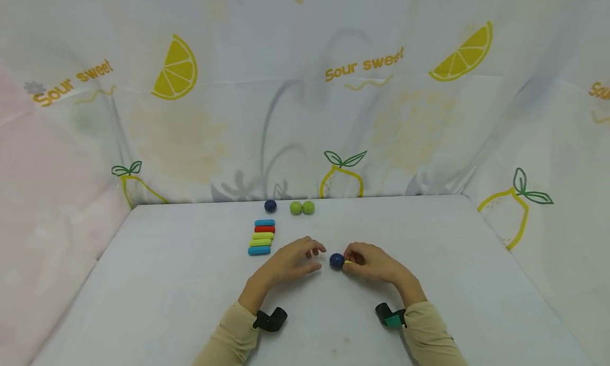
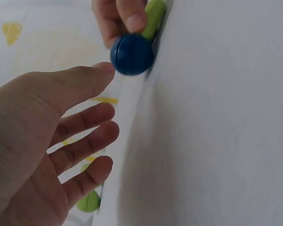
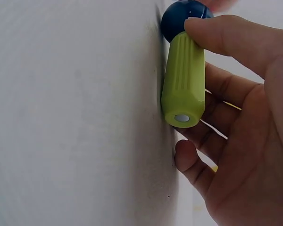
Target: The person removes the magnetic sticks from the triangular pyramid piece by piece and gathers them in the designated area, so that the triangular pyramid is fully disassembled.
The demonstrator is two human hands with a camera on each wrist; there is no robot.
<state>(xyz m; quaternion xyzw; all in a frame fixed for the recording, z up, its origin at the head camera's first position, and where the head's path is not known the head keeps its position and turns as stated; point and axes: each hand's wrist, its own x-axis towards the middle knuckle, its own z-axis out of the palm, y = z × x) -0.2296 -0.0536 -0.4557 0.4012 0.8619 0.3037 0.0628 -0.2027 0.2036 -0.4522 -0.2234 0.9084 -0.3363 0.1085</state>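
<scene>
My right hand (image 1: 374,261) pinches a yellow-green ribbed rod (image 3: 183,84) near its far end, thumb on one side and fingers behind. A round metal spot shows in the rod's near end. The other end touches a dark blue ball (image 1: 337,260), which has a seam line around it. Both lie low at the white table's surface. To the left of the ball is my left hand (image 1: 292,259), its fingers spread and loosely bent with nothing in them. In the left wrist view its thumb tip appears close beside the blue ball (image 2: 132,54); whether they touch I cannot tell.
Several short rods, blue, red and yellow-green (image 1: 262,235), lie in a column left of my hands. Near the table's back edge sit another dark blue ball (image 1: 270,206) and two green balls (image 1: 302,207). Behind the table (image 1: 167,302) hangs a lemon-printed cloth (image 1: 267,117).
</scene>
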